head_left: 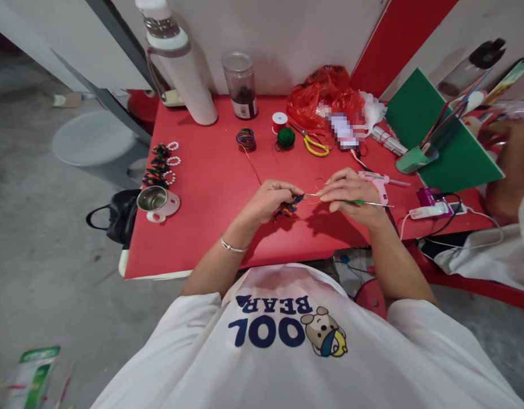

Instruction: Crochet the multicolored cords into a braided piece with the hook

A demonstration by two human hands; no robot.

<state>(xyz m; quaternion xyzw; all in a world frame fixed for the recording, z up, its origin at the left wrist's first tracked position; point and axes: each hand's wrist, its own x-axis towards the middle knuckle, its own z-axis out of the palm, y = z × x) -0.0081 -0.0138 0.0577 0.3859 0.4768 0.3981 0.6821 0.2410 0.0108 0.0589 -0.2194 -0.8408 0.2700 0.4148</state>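
Observation:
My left hand (274, 199) is closed on a small multicoloured crochet piece (288, 209), pinching it between thumb and fingers. In my right hand (350, 197) is a thin crochet hook (373, 203) with a green grip, its tip reaching the edge of the crochet piece. A strand of yarn runs from a multicoloured yarn ball (245, 139) on the red table towards my left hand. Beside that ball sit a dark green yarn ball (285, 137) and a spool (279, 121) of red thread.
Yellow-handled pliers (316, 146), a phone (344, 132) and a red plastic bag (319, 96) lie at the back. A pink glue gun (378, 183) is right of my right hand. At left stand a metal-lined cup (158, 203), finished-looking crochet pieces (157, 166) and a white bottle (187, 74). Another person's arm (511, 165) is at right.

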